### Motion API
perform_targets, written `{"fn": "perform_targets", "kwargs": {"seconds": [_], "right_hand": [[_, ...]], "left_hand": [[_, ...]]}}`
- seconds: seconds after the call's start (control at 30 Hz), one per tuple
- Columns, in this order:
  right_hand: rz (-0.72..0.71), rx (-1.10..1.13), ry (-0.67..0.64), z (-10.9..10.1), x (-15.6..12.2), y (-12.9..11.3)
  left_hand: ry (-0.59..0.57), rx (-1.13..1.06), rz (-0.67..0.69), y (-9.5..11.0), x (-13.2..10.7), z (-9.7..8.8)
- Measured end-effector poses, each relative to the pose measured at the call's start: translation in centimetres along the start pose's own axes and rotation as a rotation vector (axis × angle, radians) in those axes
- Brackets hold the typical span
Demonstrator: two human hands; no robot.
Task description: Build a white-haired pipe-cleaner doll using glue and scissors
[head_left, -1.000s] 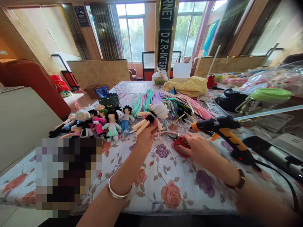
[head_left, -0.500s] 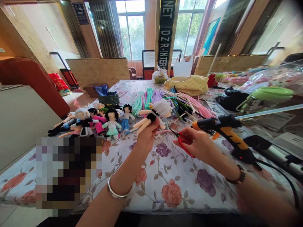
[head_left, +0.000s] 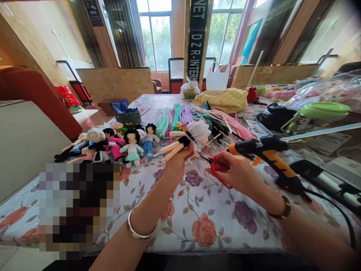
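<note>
- From where I stand, the left hand (head_left: 178,162) is clamped round the white-haired doll (head_left: 185,140), held up over the middle of the table (head_left: 158,235), head to the right and legs to the left.
- The right hand (head_left: 238,169) is closed on the red handles of the scissors (head_left: 213,162); their points are just beside the doll. I can't tell whether the blades are apart or together, or touching.
- It looks like close snipping to me: hold the doll steady, aim the points away from the left fingertips, and take small bites so the fuzz isn't nicked.
- Room to the right is tight: the nozzle of the glue gun (head_left: 267,149) is close to the right hand, and I'd assume it is hot. Its cord (head_left: 337,205) curves down the right side.
- Far side, the fuzzy sticks (head_left: 177,116) lie close behind the doll; the other dolls (head_left: 131,147) crowd the left.
- The best room is nearer, over the flowered cloth between the forearms, short of the near edge.
</note>
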State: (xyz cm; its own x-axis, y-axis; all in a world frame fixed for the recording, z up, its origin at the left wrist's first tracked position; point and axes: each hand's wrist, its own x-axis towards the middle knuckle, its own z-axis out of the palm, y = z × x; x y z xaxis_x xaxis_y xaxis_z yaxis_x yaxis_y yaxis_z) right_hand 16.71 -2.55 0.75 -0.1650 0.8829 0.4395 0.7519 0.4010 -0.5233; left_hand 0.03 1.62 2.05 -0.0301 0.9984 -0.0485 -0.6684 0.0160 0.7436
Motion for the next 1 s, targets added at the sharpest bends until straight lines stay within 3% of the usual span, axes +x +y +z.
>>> {"fn": "perform_targets", "kwargs": {"seconds": [0.43, 0.83, 1.0], "right_hand": [[-0.101, -0.251, 0.154, 0.8, -0.6, -0.4], [-0.090, -0.323, 0.096, 0.8, -0.7, -0.7], [-0.038, -0.247, 0.023, 1.1, -0.5, -0.6]], "left_hand": [[0.048, 0.044, 0.204, -0.8, -0.6, 0.1], [0.082, 0.008, 0.161, -0.8, -0.8, 0.4], [0.083, 0.004, 0.134, -1.2, -0.6, 0.2]]}}
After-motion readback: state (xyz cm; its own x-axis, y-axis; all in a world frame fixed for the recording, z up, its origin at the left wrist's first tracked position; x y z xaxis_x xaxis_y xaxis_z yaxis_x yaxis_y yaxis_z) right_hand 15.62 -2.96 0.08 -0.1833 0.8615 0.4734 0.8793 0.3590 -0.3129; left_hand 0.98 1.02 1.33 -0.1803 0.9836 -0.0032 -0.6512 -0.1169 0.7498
